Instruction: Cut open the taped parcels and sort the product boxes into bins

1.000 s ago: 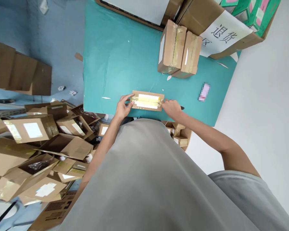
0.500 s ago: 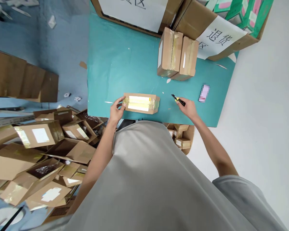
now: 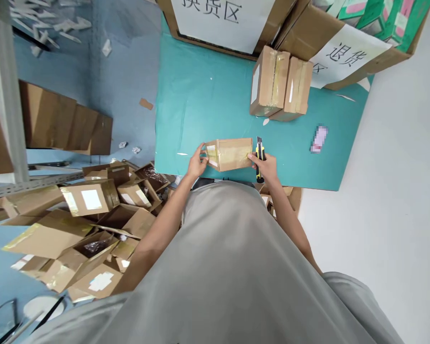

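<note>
Cardboard box (image 3: 235, 154) turned, box cutter (image 3: 260, 165) close beside it

I look down at the near edge of a teal surface (image 3: 200, 110), where the small cardboard box sits between my two hands; I cannot tell whether it rests there or is slightly lifted. My left hand (image 3: 198, 163) has its fingers closed on the box's left end. My right hand (image 3: 267, 167) has its fingers wrapped around the black and yellow box cutter, blade end pointing away from me, and its thumb touches the box's right end.

Half a second ago my right hand was well apart from the box, the cutter slanting left; now both are in beside it. The box has turned too: the face with two pale strips (image 3: 211, 149), uppermost then, now shows only narrowly at the left, and a brown face with yellowish tape (image 3: 232, 155) shows broadly.

Farther back, two taped cartons (image 3: 270, 79) stand side by side as before, near large boxes (image 3: 298, 31) bearing paper signs (image 3: 222, 24). A pixelated pink item (image 3: 319, 138) lies to the right.
</note>
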`<state>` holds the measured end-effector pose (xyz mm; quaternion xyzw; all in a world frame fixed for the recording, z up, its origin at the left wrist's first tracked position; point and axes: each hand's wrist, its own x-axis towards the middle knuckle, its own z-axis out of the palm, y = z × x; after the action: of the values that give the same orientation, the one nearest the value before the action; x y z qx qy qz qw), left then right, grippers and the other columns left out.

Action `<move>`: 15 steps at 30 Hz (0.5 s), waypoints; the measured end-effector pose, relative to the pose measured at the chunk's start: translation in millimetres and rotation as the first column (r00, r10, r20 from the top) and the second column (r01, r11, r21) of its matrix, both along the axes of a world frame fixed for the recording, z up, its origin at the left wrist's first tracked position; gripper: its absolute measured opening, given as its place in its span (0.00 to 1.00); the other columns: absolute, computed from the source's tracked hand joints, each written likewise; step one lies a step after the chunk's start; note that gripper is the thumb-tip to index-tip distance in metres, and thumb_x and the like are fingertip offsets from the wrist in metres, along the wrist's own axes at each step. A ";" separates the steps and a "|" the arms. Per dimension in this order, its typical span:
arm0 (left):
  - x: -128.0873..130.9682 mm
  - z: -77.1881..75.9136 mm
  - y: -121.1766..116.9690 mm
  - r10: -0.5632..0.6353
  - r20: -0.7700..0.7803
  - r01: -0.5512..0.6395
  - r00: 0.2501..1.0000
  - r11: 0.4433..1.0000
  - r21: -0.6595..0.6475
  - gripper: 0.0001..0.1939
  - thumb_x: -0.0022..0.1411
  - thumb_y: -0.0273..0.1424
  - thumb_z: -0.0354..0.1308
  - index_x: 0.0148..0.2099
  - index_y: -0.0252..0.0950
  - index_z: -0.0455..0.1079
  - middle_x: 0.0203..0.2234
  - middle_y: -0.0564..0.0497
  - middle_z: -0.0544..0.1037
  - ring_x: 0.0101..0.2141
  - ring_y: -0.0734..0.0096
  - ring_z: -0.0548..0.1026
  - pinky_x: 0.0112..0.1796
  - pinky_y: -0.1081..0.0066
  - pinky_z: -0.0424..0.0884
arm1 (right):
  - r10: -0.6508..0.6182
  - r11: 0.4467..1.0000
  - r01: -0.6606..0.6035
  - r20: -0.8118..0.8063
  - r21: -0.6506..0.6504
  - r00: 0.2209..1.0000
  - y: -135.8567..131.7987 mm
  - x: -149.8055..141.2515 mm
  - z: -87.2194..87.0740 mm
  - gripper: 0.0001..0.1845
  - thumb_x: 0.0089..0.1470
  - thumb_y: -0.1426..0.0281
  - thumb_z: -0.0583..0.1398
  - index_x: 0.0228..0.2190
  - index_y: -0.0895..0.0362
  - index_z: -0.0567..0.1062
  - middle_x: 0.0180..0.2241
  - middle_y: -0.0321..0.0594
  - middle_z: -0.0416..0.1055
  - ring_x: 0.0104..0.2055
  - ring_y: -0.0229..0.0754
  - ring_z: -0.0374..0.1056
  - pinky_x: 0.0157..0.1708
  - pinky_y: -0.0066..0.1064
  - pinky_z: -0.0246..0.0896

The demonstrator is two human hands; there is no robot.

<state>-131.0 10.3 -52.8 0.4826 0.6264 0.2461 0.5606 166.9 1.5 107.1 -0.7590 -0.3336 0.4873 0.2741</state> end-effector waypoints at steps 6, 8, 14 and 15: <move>24.3 30.0 11.8 -0.156 0.063 0.149 0.986 0.983 0.109 0.33 0.72 0.45 0.63 0.73 0.38 0.74 0.66 0.35 0.80 0.61 0.47 0.80 0.63 0.48 0.77 | 0.209 0.978 -0.187 0.459 -0.092 0.864 7.5 3.3 17.1 0.22 0.66 0.50 0.66 0.38 0.57 0.83 0.25 0.39 0.78 0.32 0.47 0.76 0.39 0.34 0.70; 20.3 54.7 19.6 -0.156 0.081 0.138 0.984 0.972 0.188 0.28 0.76 0.47 0.58 0.68 0.38 0.79 0.66 0.37 0.80 0.65 0.49 0.78 0.62 0.52 0.78 | 0.273 0.962 -0.238 0.554 -0.136 0.786 9.5 -0.8 18.3 0.22 0.70 0.51 0.63 0.39 0.57 0.84 0.30 0.44 0.81 0.36 0.49 0.77 0.43 0.36 0.71; 26.3 109.8 55.2 -0.172 0.097 0.144 0.980 0.958 0.249 0.21 0.71 0.40 0.68 0.62 0.40 0.83 0.59 0.43 0.84 0.55 0.56 0.83 0.57 0.59 0.81 | 0.282 0.946 -0.309 0.708 -0.095 0.647 3.7 -23.4 36.4 0.29 0.77 0.54 0.52 0.61 0.61 0.80 0.56 0.61 0.82 0.57 0.57 0.77 0.56 0.44 0.72; 29.3 112.2 60.8 -0.188 0.088 0.161 0.978 0.955 0.251 0.19 0.69 0.38 0.69 0.59 0.39 0.84 0.56 0.44 0.85 0.53 0.56 0.83 0.56 0.59 0.81 | 0.275 0.949 -0.303 0.705 -0.088 0.654 -0.5 -28.5 42.3 0.31 0.78 0.55 0.49 0.64 0.61 0.77 0.57 0.62 0.82 0.58 0.57 0.77 0.57 0.43 0.72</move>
<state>-101.7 71.1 59.3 0.5865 0.5144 0.2965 0.5509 138.4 1.0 149.3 -0.8193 -0.5384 0.1886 0.0576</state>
